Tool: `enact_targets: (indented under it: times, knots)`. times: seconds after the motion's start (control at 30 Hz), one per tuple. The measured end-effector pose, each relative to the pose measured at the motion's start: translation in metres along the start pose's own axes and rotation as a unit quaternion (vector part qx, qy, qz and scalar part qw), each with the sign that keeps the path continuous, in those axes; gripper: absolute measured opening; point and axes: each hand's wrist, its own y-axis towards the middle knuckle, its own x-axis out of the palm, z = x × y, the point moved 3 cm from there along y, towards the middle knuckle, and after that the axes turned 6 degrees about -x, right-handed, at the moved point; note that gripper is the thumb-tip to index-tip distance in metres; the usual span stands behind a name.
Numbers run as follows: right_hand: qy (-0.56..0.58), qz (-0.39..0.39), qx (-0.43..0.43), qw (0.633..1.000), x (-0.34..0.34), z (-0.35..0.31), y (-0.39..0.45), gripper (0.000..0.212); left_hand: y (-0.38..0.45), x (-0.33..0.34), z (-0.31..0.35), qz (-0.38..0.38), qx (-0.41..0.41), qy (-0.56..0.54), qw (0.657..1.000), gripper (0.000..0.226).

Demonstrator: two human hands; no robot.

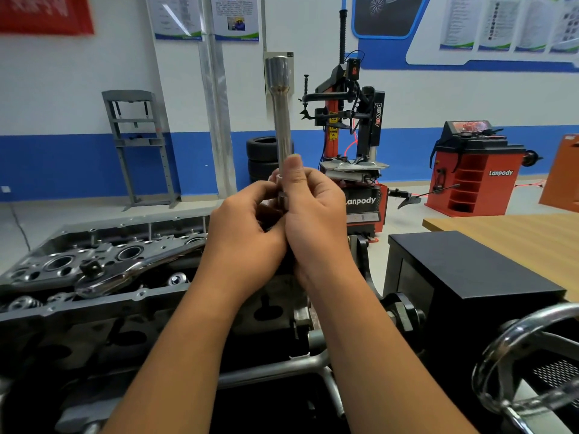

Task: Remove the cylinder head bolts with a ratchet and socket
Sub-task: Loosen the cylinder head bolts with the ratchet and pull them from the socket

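I held the long extension bar [283,126] upright in front of me, its wide socket end up. My right hand [313,211] was wrapped round its lower end with the thumb pressed along the shaft. My left hand [247,227] was curled against the bar's base and seemed to be pinching a small socket [284,200] there, though my fingers hid most of it. To seat that joint well, I judged it best to keep both pieces in line and push straight until they locked. The ratchet [125,272] lay unheld on the cylinder head [62,264], low to my left. A black box [470,264] and a chrome handwheel [529,355] crowded my right side, so the return swing belonged leftward.
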Motion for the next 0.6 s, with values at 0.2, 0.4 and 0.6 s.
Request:
enact_targets:
  times: [0.2, 0.4, 0.6]
  knots:
    - [0.009, 0.004, 0.002, 1.000, -0.0013, -0.0009, 0.0017, 0.037, 0.0009, -0.0009, 0.0010, 0.013, -0.005, 0.012, 1.000, 0.033]
    - [0.005, 0.001, -0.004, 1.000, 0.0007, -0.0025, 0.0002, 0.055, -0.0008, -0.0013, 0.0022, -0.027, -0.010, -0.022, 0.999, 0.034]
    - [-0.012, -0.011, -0.010, 1.000, -0.0023, -0.0006, -0.0006, 0.028, 0.0001, -0.0021, 0.0008, 0.018, -0.015, 0.014, 1.000, 0.034]
